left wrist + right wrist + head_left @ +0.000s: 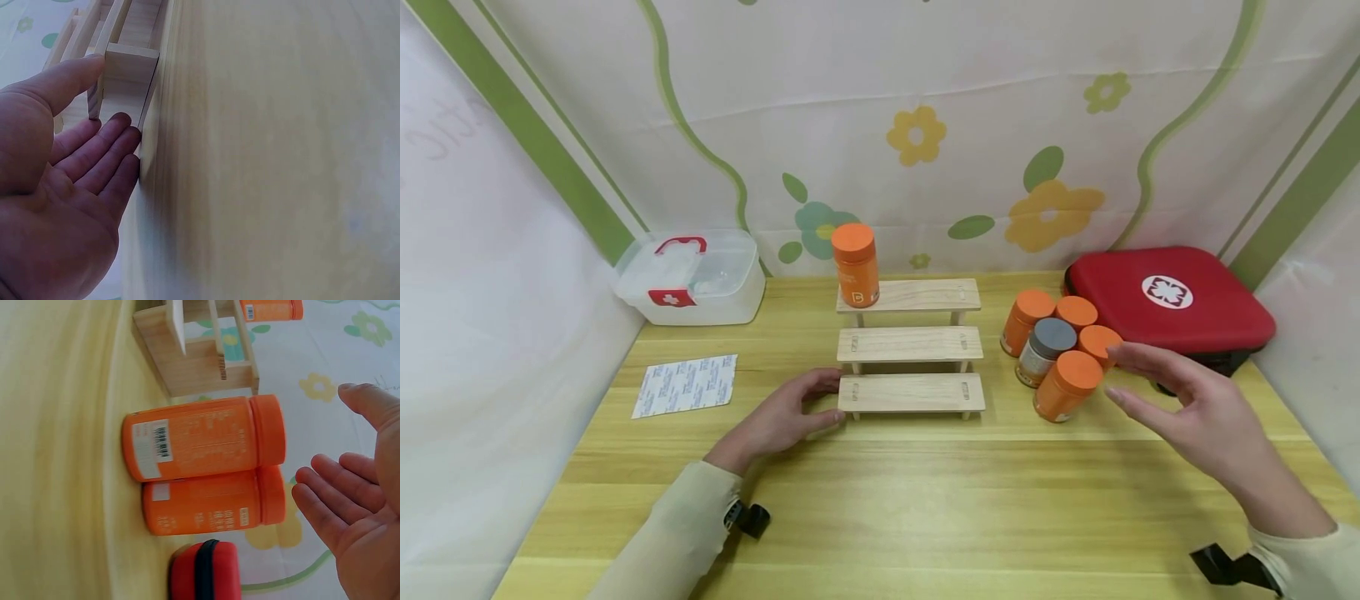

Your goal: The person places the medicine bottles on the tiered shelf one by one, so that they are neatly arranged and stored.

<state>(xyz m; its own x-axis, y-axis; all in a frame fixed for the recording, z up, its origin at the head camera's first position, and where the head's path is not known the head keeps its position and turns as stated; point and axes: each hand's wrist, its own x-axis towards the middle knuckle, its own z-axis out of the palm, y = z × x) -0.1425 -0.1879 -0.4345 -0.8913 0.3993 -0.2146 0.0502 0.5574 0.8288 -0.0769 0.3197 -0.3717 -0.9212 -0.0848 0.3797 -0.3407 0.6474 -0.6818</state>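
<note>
A three-step wooden rack [912,393] stands mid-table, and one orange bottle [857,271] is upright at the left end of its top step. My left hand [786,414] touches the left end of the lowest step, its fingers extended, as the left wrist view shows beside the wooden rack [128,69]. Right of the rack, several orange bottles [1069,385] cluster around a grey-capped bottle [1045,353]. Next to this cluster hovers my right hand [1202,412], thumb and fingers apart. The right wrist view shows a gap between that hand [362,512] and the nearest orange bottle [200,439].
A red first-aid case [1172,304] lies behind the bottles at the right. At the back left sits a clear plastic box [722,292] with a red handle. A white printed sheet [687,386] lies flat in front of it. Patterned cloth [850,100] hangs behind the table.
</note>
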